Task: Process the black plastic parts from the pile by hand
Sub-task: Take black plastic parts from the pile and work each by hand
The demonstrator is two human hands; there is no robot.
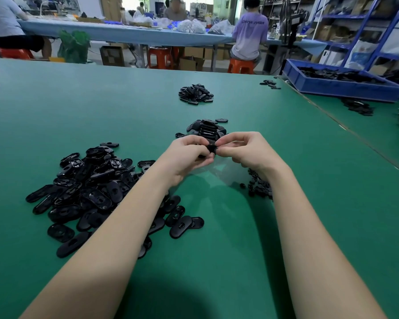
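Note:
A big pile of flat black oval plastic parts point(95, 187) lies on the green table point(78, 107), left of my arms. My left hand point(184, 157) and my right hand point(247, 150) meet above the table and both pinch one black plastic part point(210, 148) between their fingertips; most of it is hidden by my fingers. Just behind my hands sits a small heap of stacked black parts point(209, 127). Small black pieces point(258, 185) lie in a cluster under my right wrist.
Another heap of black parts point(195, 94) sits farther back on the table. A blue crate of black parts point(341, 82) stands at the back right, with loose parts point(357, 107) in front of it. People sit at a blue table point(124, 31) behind.

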